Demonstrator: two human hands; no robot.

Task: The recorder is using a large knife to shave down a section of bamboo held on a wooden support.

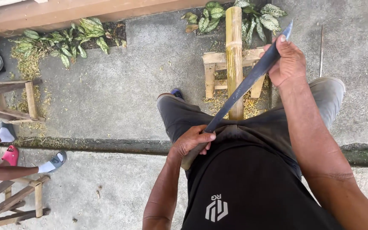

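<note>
I hold a long dark blade [243, 87] slantwise across my lap. My left hand [192, 139] is closed around its wooden handle [189, 159] near my waist. My right hand [287, 61] grips the blade near its pointed tip, up and to the right. Under the blade a thick yellow-green bamboo pole [234, 51] runs away from me between my knees and rests on a small wooden stand [211, 70]. Pale shavings lie around the stand's base. My dark trousers and black shirt fill the lower middle of the view.
Grey concrete ground with a dark drain gap [107, 145] across it. Leafy spotted plants [71, 38] grow along a wooden wall at the back. Wooden frames [18, 100] stand at left. Other people's feet in red sandals [5, 155] and socks [52, 162] show at far left.
</note>
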